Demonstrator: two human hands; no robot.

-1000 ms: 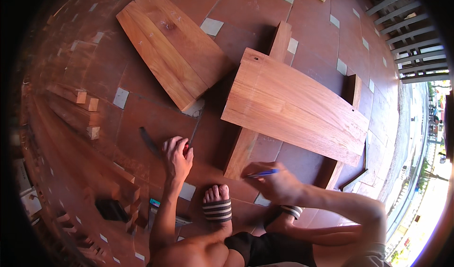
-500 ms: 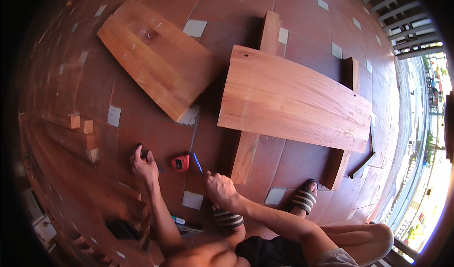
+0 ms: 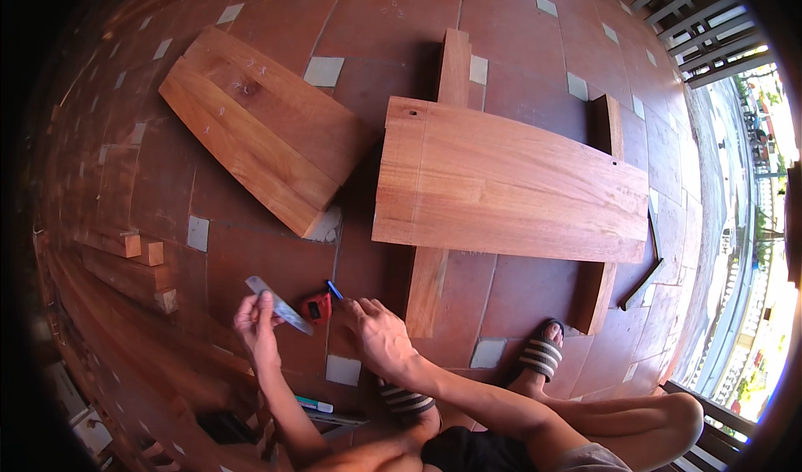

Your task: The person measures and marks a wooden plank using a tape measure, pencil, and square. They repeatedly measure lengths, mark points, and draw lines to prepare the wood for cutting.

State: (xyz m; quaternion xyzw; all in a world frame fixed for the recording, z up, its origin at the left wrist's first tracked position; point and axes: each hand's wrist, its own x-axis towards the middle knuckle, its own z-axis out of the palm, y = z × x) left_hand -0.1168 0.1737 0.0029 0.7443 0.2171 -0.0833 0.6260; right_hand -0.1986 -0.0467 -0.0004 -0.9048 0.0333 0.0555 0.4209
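Note:
My left hand (image 3: 258,323) is closed on one end of a short metal ruler (image 3: 290,312), raised at a slant. A blue pen (image 3: 335,290) points up and left from the fingers of my right hand (image 3: 381,335), which are closed round its lower part. Between the hands lies a red tape measure (image 3: 317,308) on the tiles, close to the ruler's lower end. Ahead to the right, a wide wooden board (image 3: 510,184) with a thin line across its left end and small dark holes rests on wooden beams (image 3: 428,292).
Another wooden panel (image 3: 259,129) with chalk marks lies farther left. Several squared timbers (image 3: 125,263) are stacked at the left. A dark angled metal bar (image 3: 643,284) sits by the board's right end. A white and green marker (image 3: 314,404) lies near my left forearm; my sandalled foot (image 3: 543,351) is in front.
The metal ruler now shows raised in my left hand, whose fingers were apart before. My right hand with the pen has shifted slightly left. The whole view has tilted a little.

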